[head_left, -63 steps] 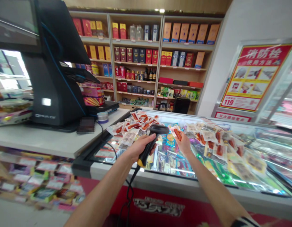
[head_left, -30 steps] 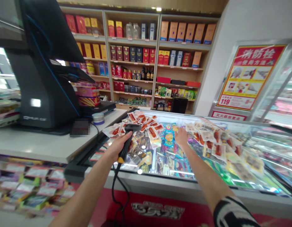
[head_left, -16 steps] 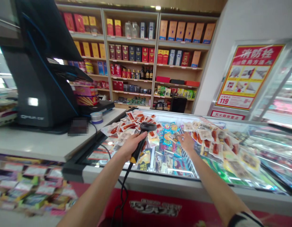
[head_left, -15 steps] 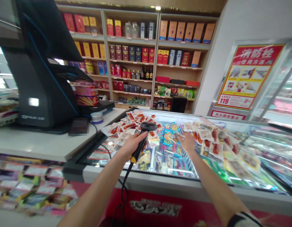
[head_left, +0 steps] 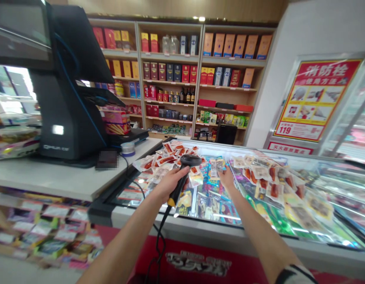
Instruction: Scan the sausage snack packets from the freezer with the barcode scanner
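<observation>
My left hand (head_left: 170,182) is closed round the handle of a black barcode scanner (head_left: 185,169), whose head points toward the right. Its cable hangs down in front of the red freezer panel. My right hand (head_left: 226,176) holds up a small clear snack packet (head_left: 215,167) just right of the scanner head. Both hands are above the glass lid of a chest freezer (head_left: 200,221). Several sealed snack packets (head_left: 167,157) lie on the glass to the left, and more snack packets (head_left: 271,177) lie to the right.
A black checkout terminal (head_left: 67,102) stands on the white counter (head_left: 52,177) at left, with a roll of tape (head_left: 128,148) beside it. Wooden shelves (head_left: 185,79) of boxes and bottles fill the back wall. A red fire-hydrant poster (head_left: 315,98) hangs at right.
My right hand reached into the packets on the right, took one and lifted it beside the scanner head. My left hand kept hold of the scanner and raised it a little.
</observation>
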The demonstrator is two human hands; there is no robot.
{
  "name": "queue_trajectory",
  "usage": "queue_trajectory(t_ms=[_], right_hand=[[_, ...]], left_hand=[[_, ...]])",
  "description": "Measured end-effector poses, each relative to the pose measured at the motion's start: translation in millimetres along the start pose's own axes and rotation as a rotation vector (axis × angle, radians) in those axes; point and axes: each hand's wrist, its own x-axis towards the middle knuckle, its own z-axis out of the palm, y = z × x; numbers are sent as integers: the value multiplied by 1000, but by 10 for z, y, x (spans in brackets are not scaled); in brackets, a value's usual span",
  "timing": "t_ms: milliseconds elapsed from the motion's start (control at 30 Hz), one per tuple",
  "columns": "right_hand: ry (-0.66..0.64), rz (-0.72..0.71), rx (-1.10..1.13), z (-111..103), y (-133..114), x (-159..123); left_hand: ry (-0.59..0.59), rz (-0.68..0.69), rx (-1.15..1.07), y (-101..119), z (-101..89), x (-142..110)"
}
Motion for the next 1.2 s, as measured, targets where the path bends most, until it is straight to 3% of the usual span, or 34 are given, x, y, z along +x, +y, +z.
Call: queue_trajectory(t_ms=[100, 233, 533, 733, 1200], right_hand=[[46, -40, 221, -6, 118, -3], [114, -46, 346, -20, 191, -5], [224, 36, 596, -28, 69, -31], [267, 92, 650, -51, 44, -34], [292, 72, 655, -94, 43, -61]], left_hand=[[-4, -19, -28, 34, 14, -22], [-37, -18, -59, 56, 45, -37], [-85, -48, -109, 19, 55, -6], [-102, -70, -138, 47, 91, -11], [-105, -74, -188, 97, 106, 23]])
